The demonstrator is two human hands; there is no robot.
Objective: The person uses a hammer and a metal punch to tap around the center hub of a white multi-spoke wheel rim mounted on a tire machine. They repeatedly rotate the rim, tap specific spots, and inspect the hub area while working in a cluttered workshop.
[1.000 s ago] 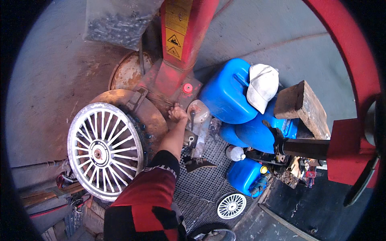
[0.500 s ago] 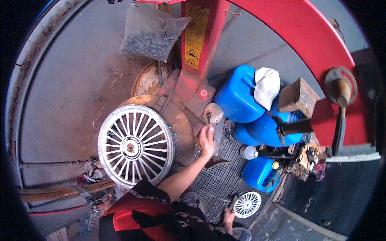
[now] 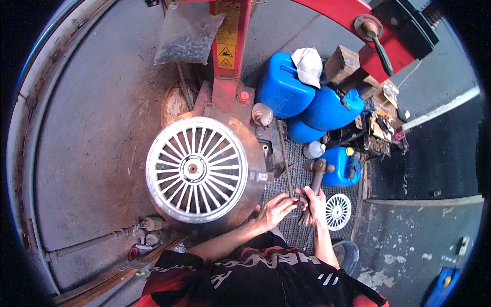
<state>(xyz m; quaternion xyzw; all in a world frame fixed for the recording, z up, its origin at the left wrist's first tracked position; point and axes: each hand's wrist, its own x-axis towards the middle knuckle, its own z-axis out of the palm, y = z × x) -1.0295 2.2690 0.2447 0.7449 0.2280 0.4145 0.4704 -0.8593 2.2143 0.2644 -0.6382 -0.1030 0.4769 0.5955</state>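
Observation:
My left hand (image 3: 276, 211) is closed, its fingertips pinched at the lower end of a long thin metal bar (image 3: 285, 158). Close beside it, my right hand (image 3: 316, 205) is wrapped round the handle of a hammer (image 3: 318, 176), head pointing away from me; the palm side of the grip is partly hidden. The two hands nearly meet, and small dark parts between the fingers are too small to make out. To the left, a large white multi-spoke wheel rim (image 3: 193, 209) lies on the round rusty table (image 3: 250, 148) of a red machine (image 3: 225, 77).
Blue jerrycans (image 3: 284, 87) stand at the far right, a white cap (image 3: 308, 66) on one. A white spoked disc (image 3: 338, 211) lies on the mesh mat right of my hands, near a dark bucket (image 3: 348, 256). A plastic bag (image 3: 186, 38) hangs on the machine's column.
My view has shifted right. My right hand has come up from beside the small spoked disc with the hammer, and my left hand has drawn back toward me, bringing both hands together.

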